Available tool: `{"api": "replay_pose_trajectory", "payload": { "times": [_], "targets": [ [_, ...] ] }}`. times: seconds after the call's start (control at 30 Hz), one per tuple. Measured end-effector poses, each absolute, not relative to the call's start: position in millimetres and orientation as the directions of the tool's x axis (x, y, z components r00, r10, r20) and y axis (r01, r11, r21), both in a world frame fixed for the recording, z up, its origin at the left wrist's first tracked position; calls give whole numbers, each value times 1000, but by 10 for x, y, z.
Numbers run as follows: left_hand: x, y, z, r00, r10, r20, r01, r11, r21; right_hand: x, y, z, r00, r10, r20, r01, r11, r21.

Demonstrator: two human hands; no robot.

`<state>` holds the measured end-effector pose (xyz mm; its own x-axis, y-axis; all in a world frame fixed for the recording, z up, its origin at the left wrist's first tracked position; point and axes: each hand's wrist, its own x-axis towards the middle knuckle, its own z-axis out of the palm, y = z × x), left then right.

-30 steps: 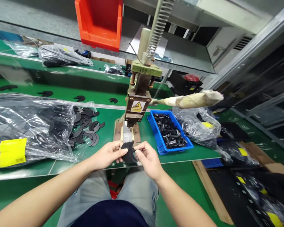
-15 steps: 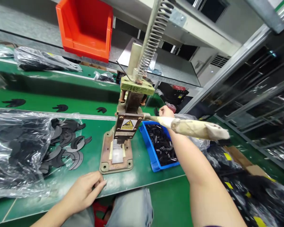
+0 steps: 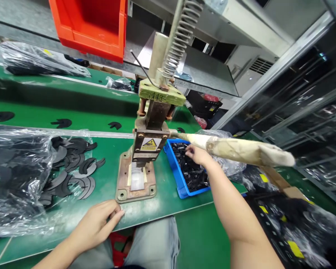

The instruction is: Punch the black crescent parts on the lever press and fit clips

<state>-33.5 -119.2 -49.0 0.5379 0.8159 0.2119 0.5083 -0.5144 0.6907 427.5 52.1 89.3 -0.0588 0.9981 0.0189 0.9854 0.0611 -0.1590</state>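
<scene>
My left hand (image 3: 102,220) rests on the front edge of the green bench, fingers curled under and holding nothing, in front of a hand press (image 3: 149,144). Bent over a blue bin (image 3: 183,188), my right hand (image 3: 197,154) has its fingertips drawn together among small black parts (image 3: 194,175); whether a part is pinched there cannot be made out. The press's wrapped lever handle (image 3: 240,149) passes above my right wrist. A pale plate (image 3: 137,179) lies on the press base under the ram. Left of the press are loose curved black pieces (image 3: 84,183).
A large clear bag (image 3: 14,179) of black pieces covers the bench's left side. Several notched black pieces (image 3: 61,123) lie spaced along the green strip behind. An orange bin (image 3: 92,41) sits on the shelf above. Bagged parts (image 3: 294,220) are stacked at the right.
My right hand has come back from the green strip beyond the press handle into the blue bin. A black piece now lies on the strip behind the handle. My left hand stays put.
</scene>
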Motion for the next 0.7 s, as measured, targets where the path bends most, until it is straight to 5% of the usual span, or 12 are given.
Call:
{"api": "replay_pose_trajectory", "payload": {
  "times": [0.1, 0.2, 0.47, 0.7],
  "targets": [
    [-339, -1195, -484, 537, 820, 197, 529, -509, 679, 4293, 131, 785, -50, 976, -213, 995, 31, -92],
    [-335, -1201, -474, 536, 822, 192, 540, -509, 671, 4247, -106, 700, -28, 960, -280, 999, 15, -50],
    [-310, -1228, -408, 517, 839, 172, 565, -485, 667, 4063, -275, 597, 15, 987, -160, 997, -26, -66],
    [-326, -1245, -422, 476, 863, 172, 545, -443, 712, 4021, -520, 843, 91, 996, 11, 943, -83, -321]
  ]
}}
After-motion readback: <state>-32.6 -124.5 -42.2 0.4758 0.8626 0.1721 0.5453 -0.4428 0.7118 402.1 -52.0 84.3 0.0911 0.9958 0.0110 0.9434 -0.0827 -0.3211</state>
